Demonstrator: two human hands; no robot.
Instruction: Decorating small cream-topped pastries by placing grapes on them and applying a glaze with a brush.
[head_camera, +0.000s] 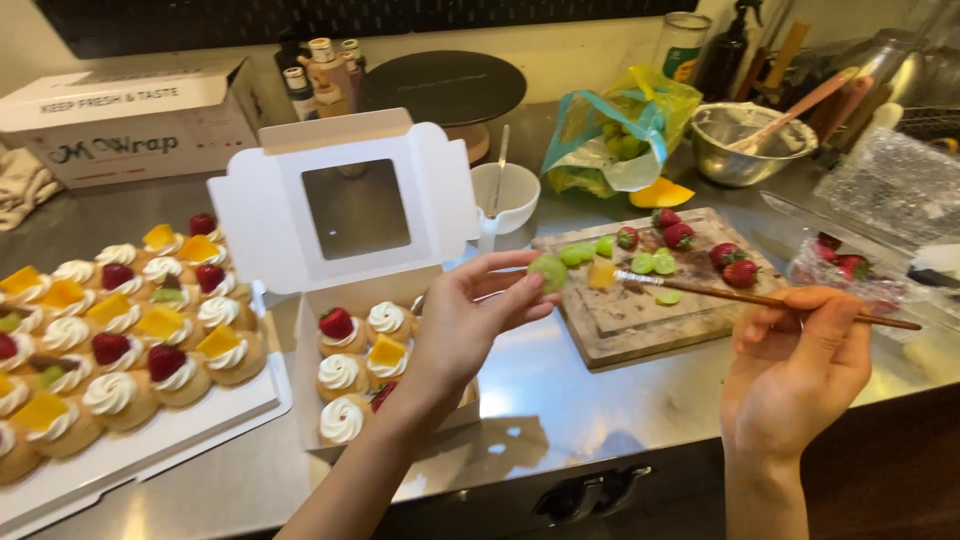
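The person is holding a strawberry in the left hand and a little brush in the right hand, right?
Not quite. The head view shows the left hand pinching a pale green grape half, not a strawberry. The right hand does hold the little brush, its tip beside the grape. The strawberries lie on the cutting board.

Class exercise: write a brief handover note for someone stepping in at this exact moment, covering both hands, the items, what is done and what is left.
Left hand pinches a green grape half above the white box.
Right hand holds a brush, its tip by the grape.
Done: box pastries creamed; some carry strawberry or mango.
Left: several in the box lack fruit; more fruit waits on the cutting board.
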